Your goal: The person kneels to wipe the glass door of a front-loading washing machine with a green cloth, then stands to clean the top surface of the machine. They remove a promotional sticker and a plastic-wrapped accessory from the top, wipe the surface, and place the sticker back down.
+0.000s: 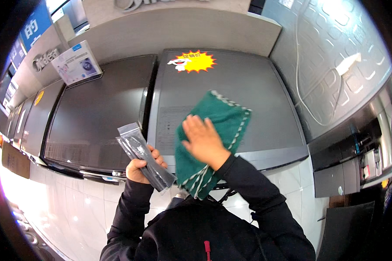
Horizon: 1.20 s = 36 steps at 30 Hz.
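My left hand [146,167] grips a clear zip bag [143,155] with dark contents, held near the front edge of the machines. Under the flat palm and spread fingers of my right hand [204,140] lies a green cloth [230,112] with a black-and-white stitched edge. The cloth rests on the grey top of an appliance [261,98] and hangs down past its front edge toward me. At the back of that top is a yellow starburst sticker [200,62] with a white cartoon figure.
Left of the grey top stands a darker appliance top [101,114] bearing a printed display card [78,63]. More machines line the far left. A low panel [183,31] runs behind. On the right, a patterned wall [330,65] carries a hanging white cable [297,71].
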### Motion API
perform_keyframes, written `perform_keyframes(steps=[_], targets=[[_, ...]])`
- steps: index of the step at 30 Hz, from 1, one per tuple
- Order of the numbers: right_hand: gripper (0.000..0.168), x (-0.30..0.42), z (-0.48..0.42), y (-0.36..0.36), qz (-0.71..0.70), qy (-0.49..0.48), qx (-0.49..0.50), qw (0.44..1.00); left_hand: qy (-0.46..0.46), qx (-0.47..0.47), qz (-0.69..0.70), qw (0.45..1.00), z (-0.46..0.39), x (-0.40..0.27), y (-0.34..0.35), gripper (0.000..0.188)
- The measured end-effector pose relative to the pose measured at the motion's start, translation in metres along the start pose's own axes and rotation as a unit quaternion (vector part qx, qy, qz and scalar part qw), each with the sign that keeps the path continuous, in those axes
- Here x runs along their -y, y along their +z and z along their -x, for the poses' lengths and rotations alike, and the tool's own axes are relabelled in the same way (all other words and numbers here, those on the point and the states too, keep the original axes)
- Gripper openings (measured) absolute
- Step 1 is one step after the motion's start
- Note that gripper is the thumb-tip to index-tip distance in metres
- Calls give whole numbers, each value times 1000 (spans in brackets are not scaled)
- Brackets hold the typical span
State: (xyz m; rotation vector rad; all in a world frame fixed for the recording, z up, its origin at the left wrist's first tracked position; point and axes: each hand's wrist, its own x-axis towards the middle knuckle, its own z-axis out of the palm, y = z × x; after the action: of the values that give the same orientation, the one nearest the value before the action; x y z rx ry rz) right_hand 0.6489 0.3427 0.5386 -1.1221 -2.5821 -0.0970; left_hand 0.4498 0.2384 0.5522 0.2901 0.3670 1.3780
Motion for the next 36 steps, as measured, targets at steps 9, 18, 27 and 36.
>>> perform_keyframes(steps=[9,18,27,36], targets=[[54,-1,4,-22,-85,-107,74,988,11,14,38,999,-8,-8,-14,41],[52,4,-109,47,-6,-17,-27,999,-26,29,43,998,-9,-9,-18,41],[53,15,-148,68,34,69,-42,996,-29,74,39,996,-7,-11,-25,44],[61,34,-28,-9,-44,14,74,996,-75,105,38,991,-6,-15,-26,43]])
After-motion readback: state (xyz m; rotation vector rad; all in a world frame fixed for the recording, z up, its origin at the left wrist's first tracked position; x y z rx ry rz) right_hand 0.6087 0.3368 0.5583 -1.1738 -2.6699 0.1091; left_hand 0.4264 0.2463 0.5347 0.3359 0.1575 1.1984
